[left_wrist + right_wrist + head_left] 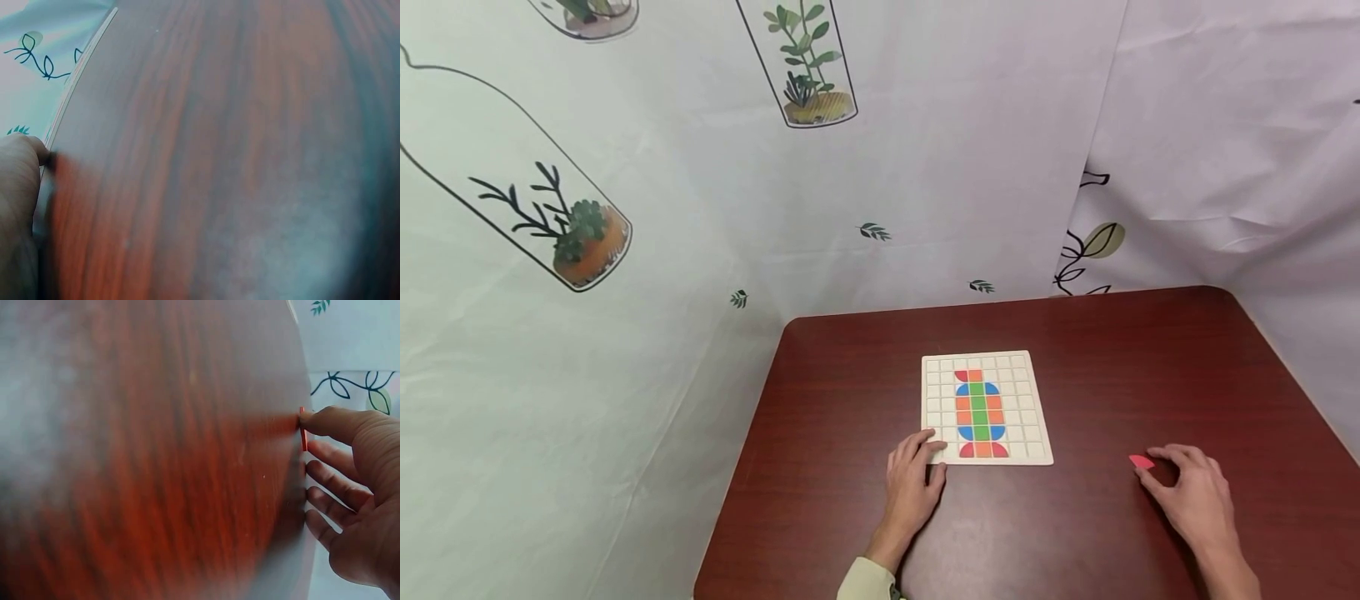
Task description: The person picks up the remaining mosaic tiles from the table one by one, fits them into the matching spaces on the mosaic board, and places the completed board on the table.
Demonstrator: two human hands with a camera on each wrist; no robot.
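A cream square grid board (1028, 417) lies on the table, bearing a column of green squares (978, 403) flanked by orange squares and blue quarter-circles. Red quarter-circles sit at both bottom corners of the pattern; its top row shows one red quarter-circle (961, 376) beside an orange square (975, 375). My left hand (912, 482) rests on the board's near left corner, fingers loosely spread. Off to the right of the board, my right hand (1198, 498) pinches a red quarter-circle tile (1141, 461) between thumb and index finger. The right wrist view shows this tile (304, 431) edge-on at the tabletop.
The dark reddish-brown wooden table (850, 392) extends around the board and under both hands. Behind it and at its sides hangs a pale cloth (970, 192) printed with plants and bottles. A light sleeve (867, 578) covers my left forearm.
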